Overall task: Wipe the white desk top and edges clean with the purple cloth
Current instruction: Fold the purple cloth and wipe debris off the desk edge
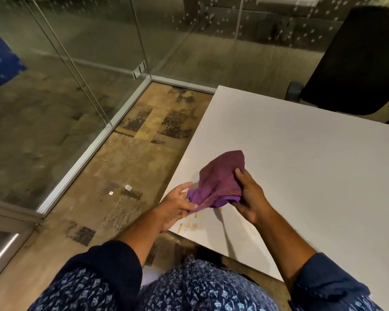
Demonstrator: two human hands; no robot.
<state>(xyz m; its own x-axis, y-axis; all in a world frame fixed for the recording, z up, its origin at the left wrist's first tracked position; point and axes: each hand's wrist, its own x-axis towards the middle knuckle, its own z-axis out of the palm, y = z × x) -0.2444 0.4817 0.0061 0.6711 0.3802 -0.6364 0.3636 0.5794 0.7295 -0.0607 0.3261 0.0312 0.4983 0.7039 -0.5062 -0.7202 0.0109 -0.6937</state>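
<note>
The white desk (312, 167) fills the right half of the head view, its near left corner just in front of me. Both hands hold the purple cloth (220, 178) bunched up just above that corner. My left hand (177, 207) pinches the cloth's lower left end at the desk's left edge. My right hand (248, 196) grips its right side, thumb on top. Brownish smears and crumbs (190, 225) lie on the desk surface under the cloth, near the front corner.
A black office chair (355, 63) stands behind the desk's far edge at the upper right. Glass partition walls with metal frames (112, 122) run along the left. The worn, stained floor (130, 167) lies between glass and desk, with small white scraps (128, 187) on it.
</note>
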